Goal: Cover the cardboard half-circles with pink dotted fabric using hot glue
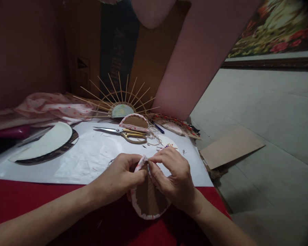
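A half-round cardboard piece (150,198) with pale patterned fabric folded over its rim is held upright between my hands, above the red cloth. My left hand (120,177) grips its left edge, thumb pressed on the brown cardboard face. At the top corner, the thumb and forefinger of my right hand (173,174) pinch the fabric edge; whether a needle or thread is there, I cannot tell. Beyond them lies a similar fabric-edged half-round piece (135,122). Gold-handled scissors (128,134) rest in front of that piece, blades pointing left.
White sheeting (87,160) covers the table over a red cloth (28,201). At the back stands a fan-shaped frame of thin sticks (122,99). A white curved plate-like piece (47,141) and pink dotted fabric (51,107) lie left. A blue pen (158,127) and a decorated fan (176,128) lie right.
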A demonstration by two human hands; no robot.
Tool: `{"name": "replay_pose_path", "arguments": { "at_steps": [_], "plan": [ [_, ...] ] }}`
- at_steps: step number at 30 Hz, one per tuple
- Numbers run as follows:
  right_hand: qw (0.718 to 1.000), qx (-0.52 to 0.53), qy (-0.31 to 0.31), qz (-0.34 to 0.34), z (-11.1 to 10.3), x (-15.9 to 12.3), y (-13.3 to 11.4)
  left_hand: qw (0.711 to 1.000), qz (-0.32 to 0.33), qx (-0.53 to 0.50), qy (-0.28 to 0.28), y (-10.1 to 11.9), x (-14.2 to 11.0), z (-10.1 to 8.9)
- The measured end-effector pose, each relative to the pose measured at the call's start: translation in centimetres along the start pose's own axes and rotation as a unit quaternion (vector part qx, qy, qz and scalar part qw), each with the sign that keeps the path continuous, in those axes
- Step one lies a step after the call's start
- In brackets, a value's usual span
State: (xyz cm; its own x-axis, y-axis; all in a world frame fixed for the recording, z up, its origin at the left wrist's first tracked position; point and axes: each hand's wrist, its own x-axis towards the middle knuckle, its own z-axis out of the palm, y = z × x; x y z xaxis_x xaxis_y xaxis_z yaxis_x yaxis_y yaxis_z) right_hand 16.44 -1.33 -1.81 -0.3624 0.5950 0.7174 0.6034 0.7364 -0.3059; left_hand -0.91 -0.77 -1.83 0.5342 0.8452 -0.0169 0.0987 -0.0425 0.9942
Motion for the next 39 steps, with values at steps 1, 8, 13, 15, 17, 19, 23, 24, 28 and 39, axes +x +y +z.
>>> {"name": "replay_pose_path", "arguments": {
  "at_steps": [1, 8, 13, 15, 17, 19, 23, 24, 28, 39],
  "plan": [
    [1.000, 0.001, -0.005, -0.004, -0.1, 0.0, 0.0, 1.000, 0.000, -0.001, 0.000, -0.1, 0.1, 0.0],
    [0.999, 0.008, -0.042, -0.035, -0.5, 0.6, 0.2, 1.000, 0.016, -0.010, -0.001, 0.0, 0.2, 0.0],
    [0.999, -0.013, -0.044, -0.024, -0.2, 0.7, 0.3, 1.000, 0.007, -0.012, 0.004, 0.1, 0.1, 0.2],
    [0.999, -0.003, -0.035, -0.008, -0.2, 0.6, 0.3, 1.000, 0.006, -0.014, 0.004, 0.1, 0.1, 0.3],
    [1.000, 0.014, -0.022, 0.008, -0.2, 0.5, 0.3, 1.000, 0.002, -0.020, -0.001, 0.2, 0.0, 0.3],
    [0.999, 0.030, -0.009, 0.024, -0.3, 0.3, 0.2, 1.000, -0.006, -0.027, -0.006, 0.4, 0.0, 0.3],
    [0.999, 0.027, -0.007, 0.039, -0.4, 0.2, 0.0, 0.999, -0.011, -0.041, 0.010, 0.3, 0.1, 0.3],
    [0.999, 0.019, -0.009, 0.039, -0.4, 0.1, -0.1, 0.999, -0.010, -0.042, 0.014, 0.2, 0.1, 0.3],
    [0.999, -0.022, -0.013, 0.027, -0.2, -0.1, -0.3, 0.999, -0.001, -0.034, 0.015, -0.2, 0.2, 0.2],
    [0.997, -0.071, 0.013, 0.008, 0.6, -0.6, 0.0, 1.000, -0.005, -0.016, 0.014, -0.3, 0.2, 0.4]
  ]
}}
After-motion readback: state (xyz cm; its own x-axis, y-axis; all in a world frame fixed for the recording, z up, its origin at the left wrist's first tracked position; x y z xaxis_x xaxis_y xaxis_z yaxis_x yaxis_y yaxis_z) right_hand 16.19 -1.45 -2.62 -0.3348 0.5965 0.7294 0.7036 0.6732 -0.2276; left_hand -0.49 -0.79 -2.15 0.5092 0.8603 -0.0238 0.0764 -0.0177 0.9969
